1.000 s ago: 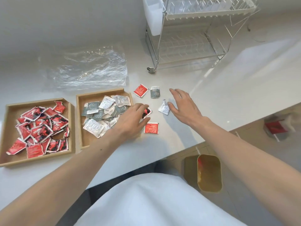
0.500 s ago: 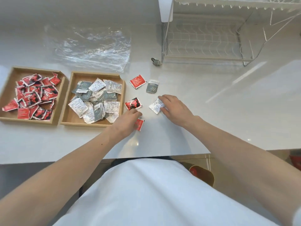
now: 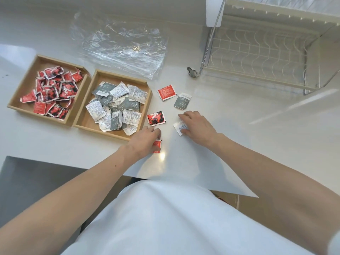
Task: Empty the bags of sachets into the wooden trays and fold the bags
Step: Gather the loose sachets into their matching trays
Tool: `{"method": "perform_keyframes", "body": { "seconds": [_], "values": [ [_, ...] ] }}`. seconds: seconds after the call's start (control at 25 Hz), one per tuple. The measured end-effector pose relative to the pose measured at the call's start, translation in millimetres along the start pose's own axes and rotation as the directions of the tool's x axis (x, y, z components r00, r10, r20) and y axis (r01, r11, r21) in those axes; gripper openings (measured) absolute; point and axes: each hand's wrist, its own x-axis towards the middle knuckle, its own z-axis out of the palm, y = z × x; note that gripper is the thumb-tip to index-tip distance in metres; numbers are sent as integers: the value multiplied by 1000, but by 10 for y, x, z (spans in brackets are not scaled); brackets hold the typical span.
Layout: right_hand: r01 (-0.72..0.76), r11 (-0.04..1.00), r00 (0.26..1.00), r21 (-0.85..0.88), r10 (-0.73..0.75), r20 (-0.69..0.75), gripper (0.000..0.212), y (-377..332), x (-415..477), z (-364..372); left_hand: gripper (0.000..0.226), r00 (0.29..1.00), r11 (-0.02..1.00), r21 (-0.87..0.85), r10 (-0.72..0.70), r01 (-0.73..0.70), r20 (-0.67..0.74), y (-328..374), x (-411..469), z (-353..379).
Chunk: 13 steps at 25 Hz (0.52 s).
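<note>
Trays first: well left of your left grip, the outer wooden tray holds red sachets. The inner wooden tray, just left of that grip, holds grey and white sachets. Beyond them lies the flattened clear bag. Your left grip pinches a small red sachet against the table. Beyond both grips lie a red-black sachet, a plain red sachet and a grey sachet, whose long axis points away from you, lettered white band at the far end; the print is unreadable. Your right grip curls round a white sachet.
</note>
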Motion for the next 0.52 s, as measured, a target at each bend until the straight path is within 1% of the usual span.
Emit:
{"method": "perform_keyframes", "body": {
  "seconds": [0.08,0.16,0.24,0.32,0.4,0.52],
  "values": [
    [-65,997,998,29,65,0,54,0,36,0,33,1000,999,-40,10,-10,-7,-8,4,-43],
    [-155,981,988,119,153,20,49,24,69,5,28,998,996,-85,21,-27,-65,-23,27,-98],
    [-215,949,977,233,208,53,35,51,70,8,28,988,993,-111,21,-39,-153,-39,68,-173],
    [-246,901,968,357,245,48,19,94,74,-17,30,979,995,-96,20,-40,-201,-58,152,-265],
    [-252,849,960,465,279,12,13,132,98,-106,32,980,995,-97,9,-29,-199,-63,256,-346],
    [-255,787,941,562,335,-42,17,194,220,-284,30,989,993,-116,-29,12,-145,-54,385,-408]
  ]
}}
